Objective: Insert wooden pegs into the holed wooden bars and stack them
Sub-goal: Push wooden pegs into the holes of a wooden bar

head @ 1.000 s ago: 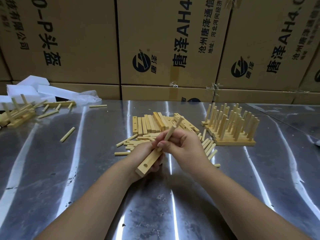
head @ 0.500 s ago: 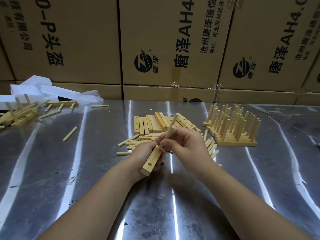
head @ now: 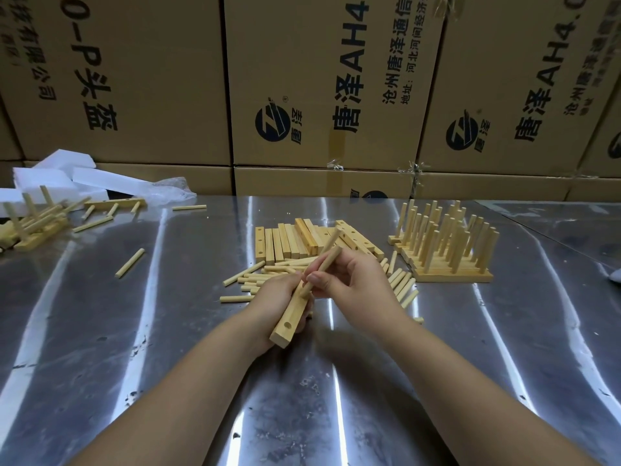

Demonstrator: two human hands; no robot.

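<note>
My left hand (head: 279,297) grips a holed wooden bar (head: 289,320), tilted, with its near end and one open hole facing me. My right hand (head: 356,284) pinches a wooden peg (head: 322,270) whose lower tip meets the bar's upper face near my left fingers. A second peg (head: 331,242) stands up from the bar just behind it. Behind my hands lie a row of loose bars (head: 292,242) and a scatter of loose pegs (head: 255,279). To the right stands a stack of pegged bars (head: 447,250).
The work lies on a shiny metal table (head: 168,331). Large cardboard boxes (head: 322,95) wall off the back. At the far left are more pegged bars (head: 30,223), stray pegs (head: 129,263) and white foam pieces (head: 57,176).
The bar and both hands have stayed in about the same place. The peg in my right hand has sunk a little toward the bar, and a second peg tip now shows behind it.
</note>
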